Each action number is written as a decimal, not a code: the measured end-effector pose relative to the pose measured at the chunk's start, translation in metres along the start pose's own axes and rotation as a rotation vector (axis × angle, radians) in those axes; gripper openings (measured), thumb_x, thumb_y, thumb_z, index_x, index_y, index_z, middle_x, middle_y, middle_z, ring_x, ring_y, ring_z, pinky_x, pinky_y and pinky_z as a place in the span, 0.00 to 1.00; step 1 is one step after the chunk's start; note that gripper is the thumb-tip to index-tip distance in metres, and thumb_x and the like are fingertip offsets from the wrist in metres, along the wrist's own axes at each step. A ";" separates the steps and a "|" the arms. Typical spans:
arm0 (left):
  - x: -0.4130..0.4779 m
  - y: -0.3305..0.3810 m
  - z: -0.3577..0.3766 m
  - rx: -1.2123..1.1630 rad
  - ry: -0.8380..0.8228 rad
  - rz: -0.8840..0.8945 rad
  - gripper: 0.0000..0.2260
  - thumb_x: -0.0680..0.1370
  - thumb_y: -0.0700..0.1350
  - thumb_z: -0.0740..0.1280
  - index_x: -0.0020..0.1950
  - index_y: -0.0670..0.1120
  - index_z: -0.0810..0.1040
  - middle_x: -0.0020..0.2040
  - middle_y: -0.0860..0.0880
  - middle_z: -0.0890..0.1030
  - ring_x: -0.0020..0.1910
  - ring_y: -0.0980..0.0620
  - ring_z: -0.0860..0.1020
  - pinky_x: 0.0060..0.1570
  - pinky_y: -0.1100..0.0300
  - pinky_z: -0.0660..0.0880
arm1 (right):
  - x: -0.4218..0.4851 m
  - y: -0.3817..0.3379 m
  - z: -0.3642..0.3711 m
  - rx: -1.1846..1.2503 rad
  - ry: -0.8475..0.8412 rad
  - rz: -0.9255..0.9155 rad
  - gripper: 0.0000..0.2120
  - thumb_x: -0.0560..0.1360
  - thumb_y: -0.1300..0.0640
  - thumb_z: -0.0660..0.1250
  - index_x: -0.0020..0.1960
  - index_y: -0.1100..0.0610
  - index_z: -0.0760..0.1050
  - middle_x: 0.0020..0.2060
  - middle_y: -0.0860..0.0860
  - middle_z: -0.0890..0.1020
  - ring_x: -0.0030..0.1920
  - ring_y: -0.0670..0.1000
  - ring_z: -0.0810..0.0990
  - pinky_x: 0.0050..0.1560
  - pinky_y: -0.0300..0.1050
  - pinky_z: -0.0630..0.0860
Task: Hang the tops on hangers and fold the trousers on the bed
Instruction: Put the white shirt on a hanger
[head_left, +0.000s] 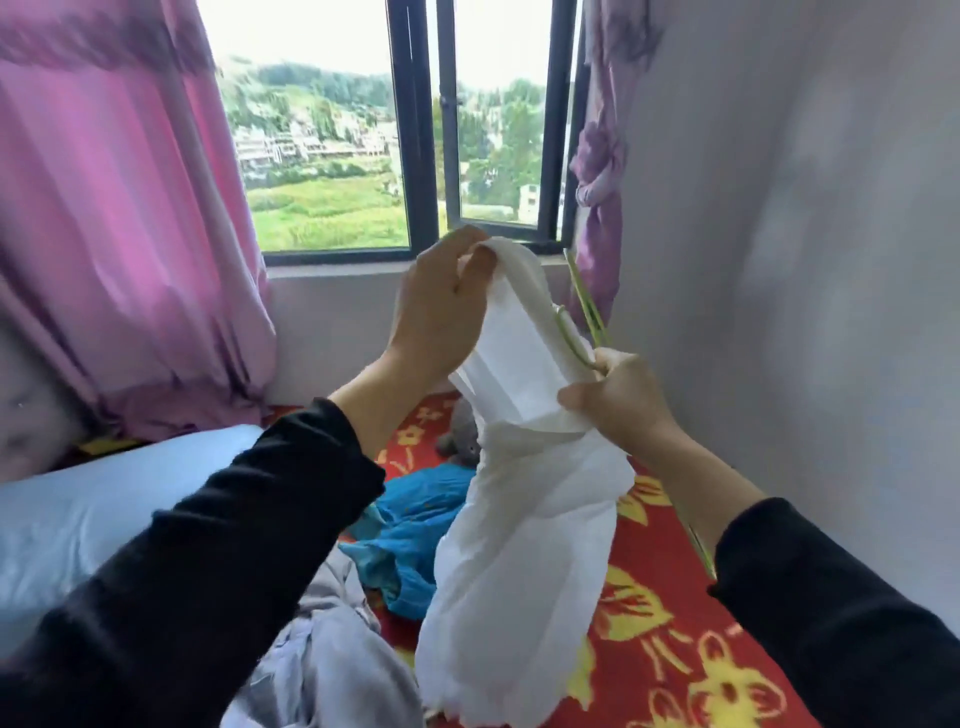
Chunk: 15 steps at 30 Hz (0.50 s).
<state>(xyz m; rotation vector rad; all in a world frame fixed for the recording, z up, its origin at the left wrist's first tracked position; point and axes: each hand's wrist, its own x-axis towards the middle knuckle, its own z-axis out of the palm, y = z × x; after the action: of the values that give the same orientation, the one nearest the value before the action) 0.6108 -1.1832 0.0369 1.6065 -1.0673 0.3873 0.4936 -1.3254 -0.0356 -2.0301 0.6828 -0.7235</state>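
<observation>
Sleeves: black.
Left hand: pinches upper edge of white top.
Right hand: lower, curled round top and green hanger.

There is just one view — a wide camera on the person's head, looking forward and a little down over the bed toward the window. It is very close to the left hand and the right hand, which are held up in the middle — and a wall stands near on the right.
</observation>
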 end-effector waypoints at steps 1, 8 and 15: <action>0.010 0.002 -0.008 0.041 0.043 0.014 0.08 0.81 0.43 0.58 0.46 0.44 0.75 0.36 0.52 0.76 0.33 0.56 0.71 0.32 0.70 0.64 | 0.003 -0.004 -0.002 -0.015 -0.027 0.027 0.14 0.57 0.55 0.69 0.40 0.61 0.76 0.35 0.54 0.79 0.37 0.55 0.78 0.35 0.48 0.74; 0.037 -0.026 -0.069 0.303 0.209 -0.022 0.10 0.83 0.46 0.55 0.48 0.45 0.73 0.35 0.57 0.71 0.33 0.62 0.68 0.33 0.73 0.63 | 0.017 -0.016 -0.015 -0.261 -0.159 0.084 0.06 0.63 0.61 0.73 0.37 0.60 0.76 0.33 0.52 0.79 0.36 0.53 0.78 0.32 0.42 0.71; 0.012 -0.058 -0.102 0.297 -0.022 -0.197 0.11 0.83 0.49 0.58 0.51 0.45 0.77 0.44 0.52 0.78 0.45 0.50 0.75 0.44 0.58 0.68 | 0.018 -0.005 -0.022 -0.398 -0.077 0.126 0.10 0.63 0.60 0.78 0.33 0.60 0.77 0.29 0.51 0.78 0.34 0.52 0.76 0.29 0.41 0.66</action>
<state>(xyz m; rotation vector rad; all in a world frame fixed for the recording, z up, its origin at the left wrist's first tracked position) 0.6922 -1.0977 0.0445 1.9653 -0.8874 0.4107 0.4917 -1.3471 -0.0169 -2.3323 0.9598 -0.4587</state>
